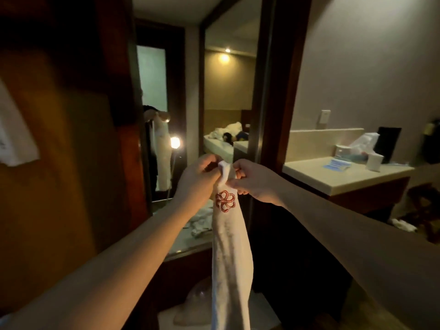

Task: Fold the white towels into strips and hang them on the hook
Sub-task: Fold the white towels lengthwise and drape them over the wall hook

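Ahead stood a mirror (157, 129) and a counter (345, 177) holding a tissue box (375, 161); another towel (14, 139) hung left; my left hand (197, 179) and right hand (254, 182) pinched the folded white towel's (231, 258) top, its strip hanging down between my arms.

The towel (229, 253) runs off the bottom edge; its top corner seems hidden by fingers.
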